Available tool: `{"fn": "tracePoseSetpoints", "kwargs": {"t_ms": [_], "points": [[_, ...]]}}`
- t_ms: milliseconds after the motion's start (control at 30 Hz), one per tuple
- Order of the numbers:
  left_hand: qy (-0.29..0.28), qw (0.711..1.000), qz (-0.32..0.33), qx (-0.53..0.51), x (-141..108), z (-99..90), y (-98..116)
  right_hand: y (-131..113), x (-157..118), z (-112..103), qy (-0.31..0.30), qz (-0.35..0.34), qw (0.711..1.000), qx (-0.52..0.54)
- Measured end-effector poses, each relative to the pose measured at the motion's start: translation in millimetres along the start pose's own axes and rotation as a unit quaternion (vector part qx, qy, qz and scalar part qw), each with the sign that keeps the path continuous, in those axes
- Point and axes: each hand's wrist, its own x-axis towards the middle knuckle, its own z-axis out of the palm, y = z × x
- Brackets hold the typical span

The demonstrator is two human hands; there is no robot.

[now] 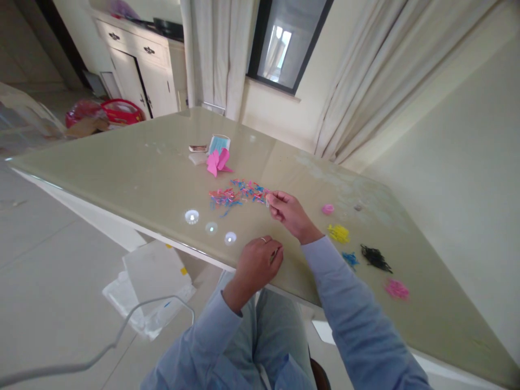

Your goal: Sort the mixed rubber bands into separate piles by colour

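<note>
A mixed pile of small coloured rubber bands (pixel 227 197), mostly red, pink and blue, lies on the table in front of me. At the pile's right end, my right hand (pixel 289 215) pinches what looks like a thin pale rubber band (pixel 267 202) between thumb and fingertips. My left hand (pixel 260 261), with a ring on one finger, is closed near the table's front edge; whatever it holds is hidden. Right of my right forearm are single-colour heaps: pink (pixel 327 209), yellow (pixel 338 233), blue (pixel 350 260), black (pixel 376 258) and another pink one (pixel 397 289).
Behind the mixed pile lie a pink folded piece (pixel 218 162), a blue face mask (pixel 219 143) and a small packet (pixel 197 148). A little greyish item (pixel 358 207) sits on the right. The table's front edge (pixel 162 236) runs before my lap. A grey cable (pixel 122 330) crosses at lower left.
</note>
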Motion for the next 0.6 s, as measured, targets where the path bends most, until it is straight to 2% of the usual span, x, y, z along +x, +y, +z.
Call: {"fn": "tracePoseSetpoints", "kwargs": {"t_ms": [67,200,400,600], "points": [[-0.001,1.000,0.000,0.004,-0.2,0.1,-0.2,-12.7,-23.0,0.7,-0.030,0.042,0.988,0.143],[0.000,1.000,-0.003,0.022,-0.5,0.9,-1.3,-33.0,-61.8,4.3,-0.067,0.070,0.955,0.280],[0.005,1.000,-0.005,0.024,-0.5,1.9,-2.6,-45.2,-93.0,0.9,-0.108,0.065,0.922,0.366],[0.016,0.999,-0.006,0.027,-1.0,0.5,-1.0,-50.1,-112.5,-9.4,-0.104,0.064,0.915,0.384]]}}
